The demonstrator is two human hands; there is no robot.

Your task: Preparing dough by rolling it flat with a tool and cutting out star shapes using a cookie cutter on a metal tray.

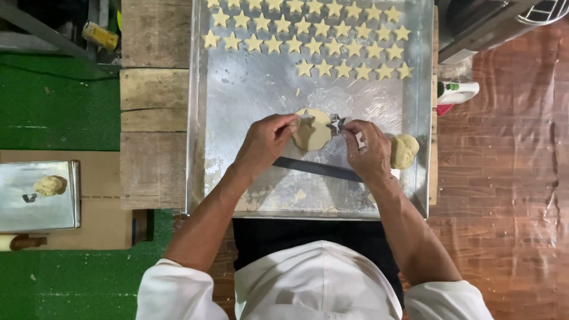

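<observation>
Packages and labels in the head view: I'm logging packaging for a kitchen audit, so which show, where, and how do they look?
Yellow packet: top left, beside the wooden table; small, oblong, tilted.
White bottle: right of the metal tray; lying down, green marking.
Cardboard sheet: on the green floor, left; flat, brown.
No screens or signs.

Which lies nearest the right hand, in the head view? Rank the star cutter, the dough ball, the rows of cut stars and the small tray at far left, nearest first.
1. Star cutter: held in the right hand fingers, over the flattened dough.
2. Dough ball: beside the hand, near the big tray's right edge.
3. Cut star rows: at the tray's far end.
4. Small tray: far left, off the table.
</observation>
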